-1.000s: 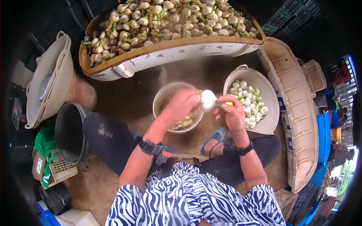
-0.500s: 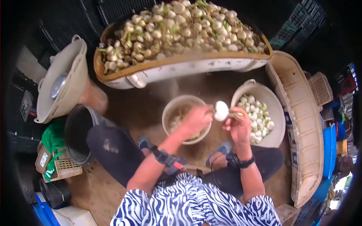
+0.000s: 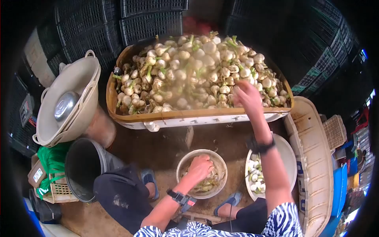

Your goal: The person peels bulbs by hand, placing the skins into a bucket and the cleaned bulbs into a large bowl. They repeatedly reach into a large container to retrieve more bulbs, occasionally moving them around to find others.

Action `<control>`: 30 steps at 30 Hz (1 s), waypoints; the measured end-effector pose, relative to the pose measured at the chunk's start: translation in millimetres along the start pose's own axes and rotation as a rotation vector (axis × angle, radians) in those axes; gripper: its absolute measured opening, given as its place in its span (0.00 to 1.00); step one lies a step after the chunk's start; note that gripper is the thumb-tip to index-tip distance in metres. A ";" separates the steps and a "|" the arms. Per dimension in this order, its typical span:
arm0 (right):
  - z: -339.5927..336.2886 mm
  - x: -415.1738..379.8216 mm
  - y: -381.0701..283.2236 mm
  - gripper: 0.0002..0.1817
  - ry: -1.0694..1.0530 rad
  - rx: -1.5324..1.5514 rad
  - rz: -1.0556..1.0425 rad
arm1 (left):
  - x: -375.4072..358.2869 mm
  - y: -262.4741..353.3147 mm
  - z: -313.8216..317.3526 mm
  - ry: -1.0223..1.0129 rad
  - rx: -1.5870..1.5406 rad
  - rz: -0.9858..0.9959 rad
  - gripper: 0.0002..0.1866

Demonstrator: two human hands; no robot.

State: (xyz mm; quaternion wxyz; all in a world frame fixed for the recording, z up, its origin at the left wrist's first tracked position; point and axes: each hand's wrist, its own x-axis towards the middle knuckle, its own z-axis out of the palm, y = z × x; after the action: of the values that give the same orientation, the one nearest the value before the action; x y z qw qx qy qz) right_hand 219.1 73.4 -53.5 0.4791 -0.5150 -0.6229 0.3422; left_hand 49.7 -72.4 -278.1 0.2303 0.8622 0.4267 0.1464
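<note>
My left hand [image 3: 200, 168] is over the small bowl [image 3: 182, 161] between my feet, its fingers curled downward; whatever they hold is hidden. Pale stalks and peelings [image 3: 205, 185] lie in that bowl. My right hand [image 3: 249, 98] reaches out to the right part of a large heap of garlic bulbs [image 3: 181, 75], fingers apart near the bulbs, with no bulb visible in its grasp. The heap fills a wide trough [image 3: 205, 114] with a brown rim. Under my right forearm, a round basin [image 3: 290, 158] contains cleaned white bulbs [image 3: 256, 175].
Nested pale tubs [image 3: 85, 75] holding a metal bowl [image 3: 67, 106] stand at left, above a dark bucket [image 3: 85, 170]. A long pale trough [image 3: 316, 158] leans along the right side. Black crates [image 3: 150, 25] are stacked behind the heap.
The white bulb held between both hands is out of them. My left hand has lowered into the small bowl, and my right hand has moved forward to the heap. The view has tilted up.
</note>
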 end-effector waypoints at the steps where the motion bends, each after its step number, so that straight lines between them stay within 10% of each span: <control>1: 23.1 35.4 -7.6 0.18 -0.048 -0.277 -0.038 | 4.7 -5.5 -2.9 -0.106 -0.079 -0.048 0.22; 8: 135.9 226.2 75.5 0.16 -0.243 -0.953 -0.343 | -5.1 -8.4 -0.4 -0.155 -0.114 -0.201 0.19; 10: 150.8 229.1 75.6 0.15 -0.222 -0.957 -0.191 | -7.0 -12.1 -10.8 -0.150 -0.210 -0.222 0.16; 13: 135.1 218.8 77.1 0.16 -0.534 -1.286 -0.508 | -0.8 -18.6 -21.9 0.027 -0.383 -0.183 0.17; 15: 106.9 187.1 76.0 0.18 -0.621 -1.168 -0.693 | 0.7 -17.3 -39.8 0.182 -0.714 -0.256 0.12; 17: 88.4 127.8 27.0 0.24 -0.634 -0.923 -0.286 | 3.5 -17.6 -51.8 0.414 -1.245 -0.310 0.09; 22: 56.6 -48.6 -18.2 0.22 -0.637 -0.598 -0.404 | -3.2 -4.4 -98.1 0.295 -2.003 -0.245 0.25; 30: 37.2 -174.4 26.3 0.22 -0.320 -0.087 0.019 | -32.1 46.1 -89.8 0.369 -1.955 -0.334 0.17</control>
State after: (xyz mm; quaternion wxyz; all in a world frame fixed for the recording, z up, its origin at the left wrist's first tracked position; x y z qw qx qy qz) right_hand 193.8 -87.1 -131.7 0.3477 -0.4801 -0.7007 0.3971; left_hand 21.2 -98.1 -179.4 0.7842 0.1884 0.2640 0.5291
